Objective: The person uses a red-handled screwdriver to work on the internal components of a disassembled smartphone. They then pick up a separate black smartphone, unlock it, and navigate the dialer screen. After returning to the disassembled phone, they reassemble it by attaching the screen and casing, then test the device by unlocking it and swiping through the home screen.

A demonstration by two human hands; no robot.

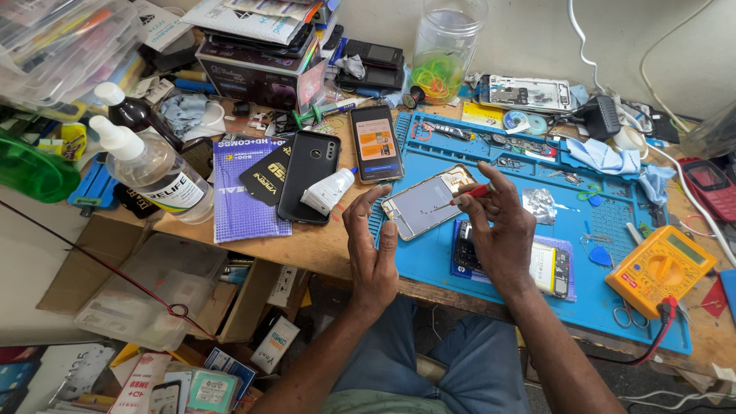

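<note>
Right hand (502, 230) raised over the blue repair mat (491, 268), fingers pinched shut on a small red-handled screwdriver (469, 194); its thin tip points left and down toward the opened phone frame (428, 202). That frame lies flat on the mat just left of the tip, bare metal plate facing up, not touched by either hand.

Left hand (373, 244) held upright beside it, fingers spread and loose, holding nothing; palm turned toward the right hand, a gap between the two.

Under the right palm: a dark phone board and parts (553, 268) on the mat, partly hidden by the hand.

Beyond the left fingertips: a white glue tube (328, 190) resting across a black phone back (308, 176), and a lit smartphone (376, 143) upright next to it. Further left, a clear liquid bottle with white nozzle (157, 170) on its side.

Right of the working hand, well apart: yellow multimeter (660, 268) at the mat's edge, crumpled foil scrap (541, 204) nearer.
</note>
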